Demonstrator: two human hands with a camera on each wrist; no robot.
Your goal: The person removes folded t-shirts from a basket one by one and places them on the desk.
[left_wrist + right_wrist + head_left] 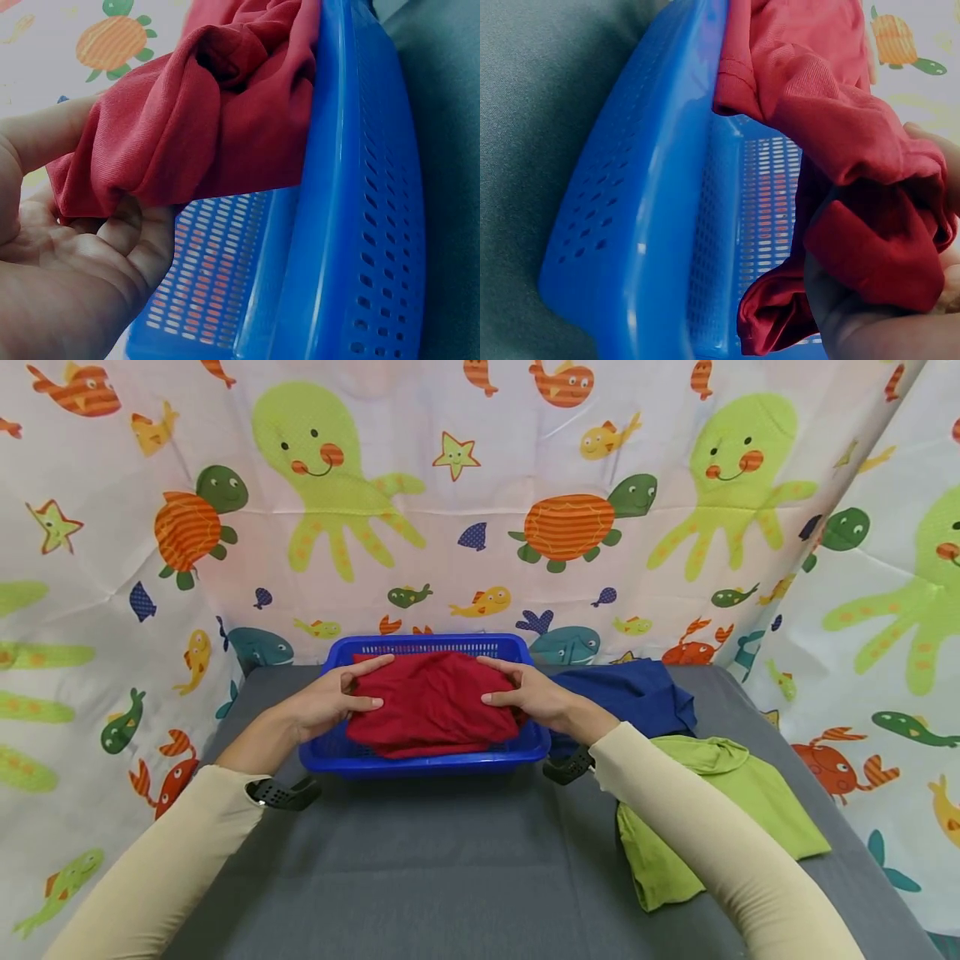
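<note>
A crumpled red cloth garment [431, 706] is held between both hands over the blue plastic basket [420, 765]. My left hand [330, 695] grips its left side; in the left wrist view the thumb lies on one side of the red fabric [150, 142] and the curled fingers on the other. On the right side, my right hand [536, 693] grips the garment, its fingers partly hidden behind a fold in the right wrist view. Part of the fabric [802, 97] overlaps the basket's front rim. Slotted basket walls show beneath the garment.
Right of the basket lies a dark blue cloth [630, 693]. A lime green garment [735, 785] is spread in front of it, partly under the right forearm. The grey table [420, 877] meets a sea-animal printed curtain [465, 585] at the back and sides.
</note>
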